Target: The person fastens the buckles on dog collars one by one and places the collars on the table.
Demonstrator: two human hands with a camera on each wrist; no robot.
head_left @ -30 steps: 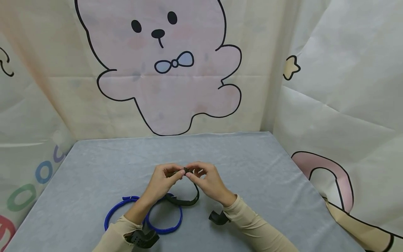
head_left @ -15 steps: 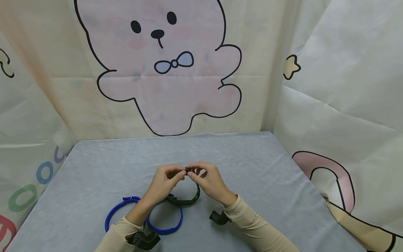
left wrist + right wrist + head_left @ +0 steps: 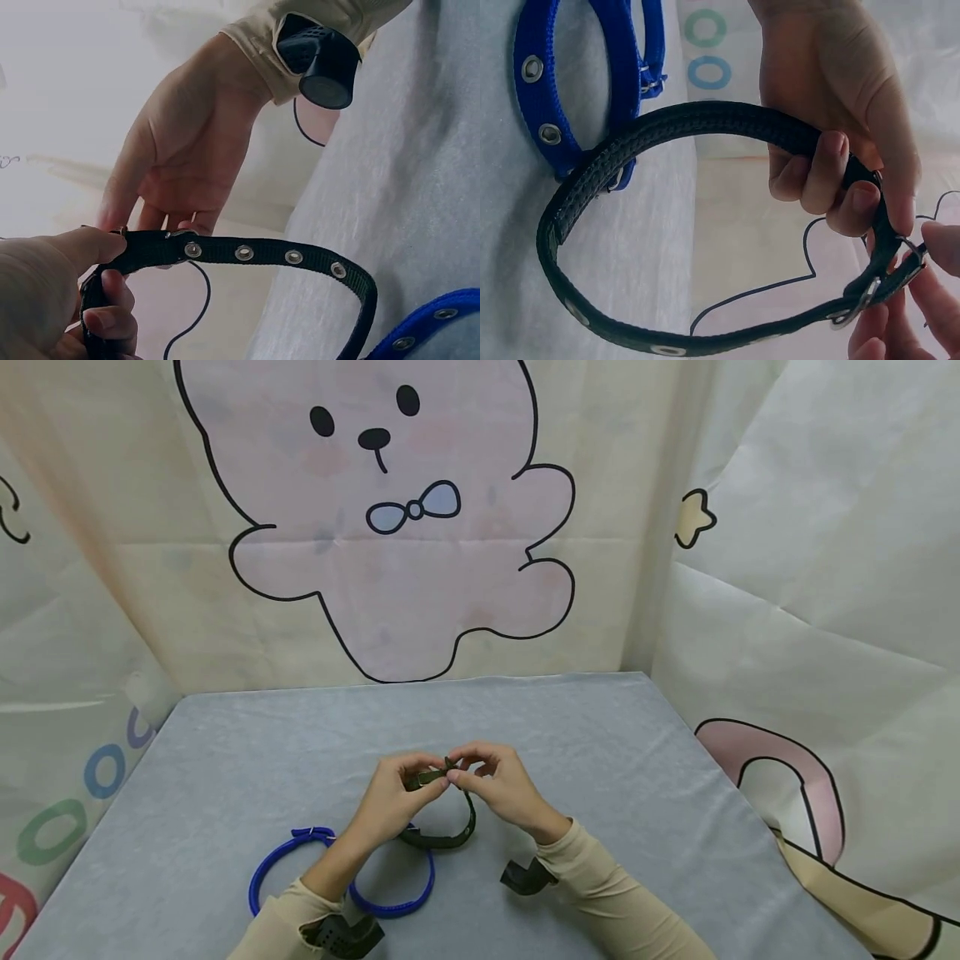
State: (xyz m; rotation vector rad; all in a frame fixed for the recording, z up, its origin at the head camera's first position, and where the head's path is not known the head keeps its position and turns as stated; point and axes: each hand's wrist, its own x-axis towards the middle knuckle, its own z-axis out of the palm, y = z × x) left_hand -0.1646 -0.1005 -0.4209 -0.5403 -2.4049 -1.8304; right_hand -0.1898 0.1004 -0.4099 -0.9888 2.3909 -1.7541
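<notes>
A dark green collar point(image 3: 442, 842) with metal eyelets hangs in a loop between both hands above the table. My left hand point(image 3: 390, 797) curls its fingers around one stretch of it, thumb on top, as the right wrist view shows. The fingertips of my right hand point(image 3: 506, 789) pinch the collar by its metal buckle point(image 3: 866, 300). In the right wrist view the strap end passes by the buckle and a metal ring; whether it is fully threaded I cannot tell. The right palm and loosely bent fingers show in the left wrist view.
Two blue collars point(image 3: 393, 912) with eyelets lie looped on the grey cloth-covered table point(image 3: 600, 760), below and beside the left forearm. Black wrist cameras point(image 3: 528, 877) sit on both sleeves. Printed curtains point(image 3: 480, 593) stand behind and at the sides.
The left fingers have opened up slightly, so more of the green strap shows between the hands. The right hand has shifted a little at the buckle. The blue collars have stayed put.
</notes>
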